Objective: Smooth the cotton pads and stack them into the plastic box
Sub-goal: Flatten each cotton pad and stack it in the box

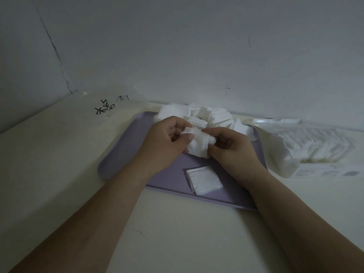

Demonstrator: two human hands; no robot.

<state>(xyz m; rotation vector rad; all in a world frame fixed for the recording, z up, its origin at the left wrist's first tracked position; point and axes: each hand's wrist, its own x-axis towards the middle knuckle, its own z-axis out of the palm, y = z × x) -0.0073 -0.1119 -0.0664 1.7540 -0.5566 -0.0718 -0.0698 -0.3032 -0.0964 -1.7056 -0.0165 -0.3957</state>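
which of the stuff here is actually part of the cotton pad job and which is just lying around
In the job: cotton pad pinched by left hand and right hand; loose pad pile; smoothed pad stack; purple tray.
Lying about: bagged pad pack at right; clear plastic item with black writing at left, possibly the box, cannot tell.

The cotton pads (204, 181) are plain white, the tray (122, 156) plain lilac; the counter (59, 158) is cream with black scribbled marks (105, 108); the wall (197, 46) is pale grey, with a thin dark crack (57, 56)
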